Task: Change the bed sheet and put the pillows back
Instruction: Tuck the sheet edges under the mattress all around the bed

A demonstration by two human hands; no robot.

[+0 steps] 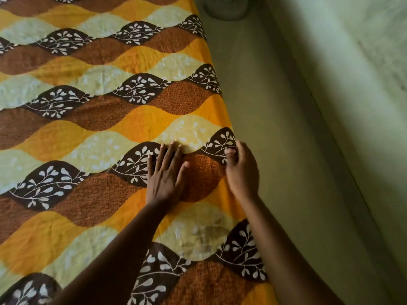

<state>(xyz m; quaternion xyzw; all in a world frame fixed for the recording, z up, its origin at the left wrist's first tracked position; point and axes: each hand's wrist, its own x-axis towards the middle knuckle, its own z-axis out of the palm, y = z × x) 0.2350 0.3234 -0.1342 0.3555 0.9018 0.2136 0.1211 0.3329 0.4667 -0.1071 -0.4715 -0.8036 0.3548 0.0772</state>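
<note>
A bed sheet [92,119] with orange, brown and pale-yellow waves and white leaf prints lies spread flat over the bed and fills the left and middle of the view. My left hand [165,175] rests flat on the sheet with straight, spread fingers, near the bed's right edge. My right hand [241,170] is at that edge itself, fingers curled over the sheet's border where it meets the gap beside the bed. Whether it pinches the cloth is hidden by the hand. No pillow is in view.
A pale green wall [352,106] runs along the right side of the bed, with a narrow green ledge or floor strip [259,106] between them. A round grey object [226,7] sits at the top, partly cut off.
</note>
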